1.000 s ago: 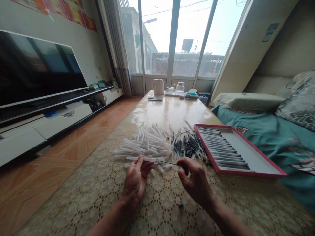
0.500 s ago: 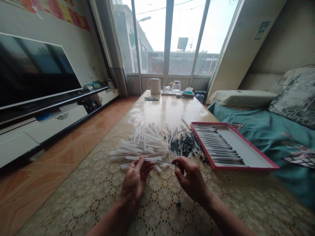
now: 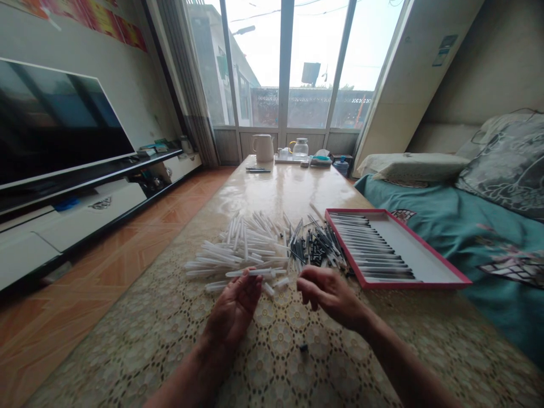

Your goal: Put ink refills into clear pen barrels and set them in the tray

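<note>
A translucent white pen barrel (image 3: 250, 273) lies level in my left hand (image 3: 238, 303), pinched between thumb and fingers. Its right end points toward my right hand (image 3: 327, 292), which hovers a short way off. Those right fingers are bent and loosely parted, and I see nothing between them. Behind my left hand is a pile of white pen barrels (image 3: 238, 249). Dark refills and small black parts (image 3: 318, 246) lie heaped beyond my right hand. On the patterned cloth nearer to me sits one small dark piece (image 3: 303, 348).
A red-rimmed box (image 3: 437, 252) at the right holds a row of pens (image 3: 368, 246). At the table's far end stand a jug (image 3: 263, 148), a glass pot (image 3: 301, 148) and a tissue pack (image 3: 321, 160). A sofa (image 3: 425, 209) runs along the right side.
The dark refill that stretched from the barrel to my right fingers no longer shows between the hands. My right hand has come off it. The view has shifted slightly.
</note>
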Tool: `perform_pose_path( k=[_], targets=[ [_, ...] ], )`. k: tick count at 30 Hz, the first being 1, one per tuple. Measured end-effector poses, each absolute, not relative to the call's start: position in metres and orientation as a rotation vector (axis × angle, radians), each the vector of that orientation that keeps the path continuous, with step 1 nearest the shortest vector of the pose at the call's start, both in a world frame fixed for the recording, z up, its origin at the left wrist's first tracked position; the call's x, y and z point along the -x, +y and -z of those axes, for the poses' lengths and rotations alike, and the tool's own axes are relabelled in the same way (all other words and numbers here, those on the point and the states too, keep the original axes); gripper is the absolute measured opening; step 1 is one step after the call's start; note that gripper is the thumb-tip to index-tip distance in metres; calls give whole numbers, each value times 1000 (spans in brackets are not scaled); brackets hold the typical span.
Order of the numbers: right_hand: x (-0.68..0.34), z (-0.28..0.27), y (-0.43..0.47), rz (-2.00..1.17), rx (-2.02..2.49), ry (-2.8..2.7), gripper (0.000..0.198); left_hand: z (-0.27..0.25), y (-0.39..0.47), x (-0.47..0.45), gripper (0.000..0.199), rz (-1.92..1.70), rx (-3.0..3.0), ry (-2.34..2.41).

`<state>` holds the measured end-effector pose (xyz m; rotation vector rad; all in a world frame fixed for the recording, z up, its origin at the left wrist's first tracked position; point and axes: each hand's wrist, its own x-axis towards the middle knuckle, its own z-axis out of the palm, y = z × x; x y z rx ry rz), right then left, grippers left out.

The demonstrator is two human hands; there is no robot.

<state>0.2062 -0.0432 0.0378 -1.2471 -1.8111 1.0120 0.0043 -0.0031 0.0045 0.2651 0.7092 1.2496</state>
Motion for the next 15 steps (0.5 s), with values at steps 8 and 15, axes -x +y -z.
perform_pose_path(
  k=[8,15],
  targets=[
    [-212,-27,-52,-877,1321,-2556,17,-5,-4,-7,23,-1267,-285,711],
    [-206,-29,-47,-949,1314,-2266,8,-4,-8,-10,12,-1200,-451,704]
  ],
)
